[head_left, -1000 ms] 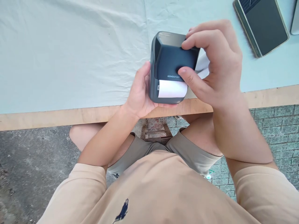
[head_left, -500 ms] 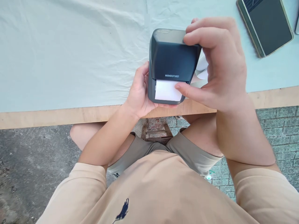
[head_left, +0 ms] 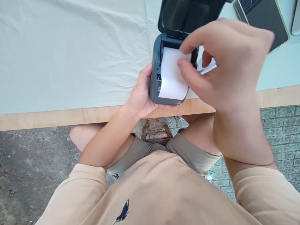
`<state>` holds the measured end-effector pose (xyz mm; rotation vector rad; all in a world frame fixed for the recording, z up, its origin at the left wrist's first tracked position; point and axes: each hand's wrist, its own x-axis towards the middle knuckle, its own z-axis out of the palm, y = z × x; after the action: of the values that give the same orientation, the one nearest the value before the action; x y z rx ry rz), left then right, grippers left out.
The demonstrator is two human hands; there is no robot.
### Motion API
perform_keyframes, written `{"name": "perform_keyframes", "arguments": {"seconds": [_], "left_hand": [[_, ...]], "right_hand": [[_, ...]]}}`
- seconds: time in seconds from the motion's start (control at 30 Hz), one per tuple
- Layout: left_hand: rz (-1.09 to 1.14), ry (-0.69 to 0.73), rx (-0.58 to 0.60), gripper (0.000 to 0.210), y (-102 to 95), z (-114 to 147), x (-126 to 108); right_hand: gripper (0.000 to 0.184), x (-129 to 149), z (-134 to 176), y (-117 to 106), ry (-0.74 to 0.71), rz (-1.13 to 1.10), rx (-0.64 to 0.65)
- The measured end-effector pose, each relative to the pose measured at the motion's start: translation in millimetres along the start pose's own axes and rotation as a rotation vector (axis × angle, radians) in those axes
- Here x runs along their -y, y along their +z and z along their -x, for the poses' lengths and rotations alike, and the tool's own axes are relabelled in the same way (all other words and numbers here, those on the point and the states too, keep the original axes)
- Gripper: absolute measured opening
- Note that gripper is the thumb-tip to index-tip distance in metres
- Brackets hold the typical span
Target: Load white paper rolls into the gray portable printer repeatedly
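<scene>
A dark grey label printer (head_left: 155, 91) rests in my left hand (head_left: 140, 93), whose thumb lies along its left side and whose fingers are partly hidden underneath. The printer's black lid (head_left: 185, 15) is swung up and back on its hinge. Inside lies a white label paper roll (head_left: 173, 76), its loose end hanging over the front edge. Over the right part of the roll is my right hand (head_left: 229, 62), slightly blurred. Its thumb and forefinger are spread apart at the paper, and I cannot tell whether they touch it.
A white cloth (head_left: 70, 56) covers the wooden table, which has a bare front edge (head_left: 58, 115). White paper (head_left: 208, 67) shows partly behind my right hand. A dark phone-like device (head_left: 264, 22) lies at the upper right, beside another grey object (head_left: 296, 20) cut off by the frame.
The printer's lid was closed and has been opened upward, exposing the paper roll. My right hand has moved off the lid to over the paper. My left hand still holds the printer.
</scene>
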<state>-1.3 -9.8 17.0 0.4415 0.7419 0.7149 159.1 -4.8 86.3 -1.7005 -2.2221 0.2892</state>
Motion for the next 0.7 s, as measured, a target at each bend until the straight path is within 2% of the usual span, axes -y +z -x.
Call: {"name": "perform_keyframes", "arguments": {"seconds": [0.13, 0.23, 0.4, 0.53, 0.63, 0.7], "left_hand": [[-0.034, 0.011, 0.003, 0.051, 0.7, 1.7, 4.9], [-0.047, 0.006, -0.022, 0.046, 0.1, 1.6, 5.9], [-0.06, -0.018, -0.027, 0.047, -0.2, 1.0, 3.0], [-0.062, -0.03, 0.014, 0.047, 1.8, 2.2, 1.0], [-0.042, -0.037, 0.021, 0.047, 3.8, 2.1, 0.2], [-0.021, -0.049, 0.009, 0.049, 4.5, 0.6, -0.4]], "right_hand": [[0.031, -3.3, 0.3, -0.2, 0.034, 0.256, 0.117], [0.03, -7.5, 1.8, 3.7, -0.007, 0.338, 0.152], [0.007, -8.7, 1.9, 2.6, -0.08, 0.342, 0.105], [0.017, -8.3, 0.4, -2.8, -0.052, 0.342, 0.169], [0.011, -5.5, -1.9, -7.4, -0.065, 0.322, 0.178], [0.015, -3.3, -0.9, -11.4, -0.06, 0.272, 0.161]]}}
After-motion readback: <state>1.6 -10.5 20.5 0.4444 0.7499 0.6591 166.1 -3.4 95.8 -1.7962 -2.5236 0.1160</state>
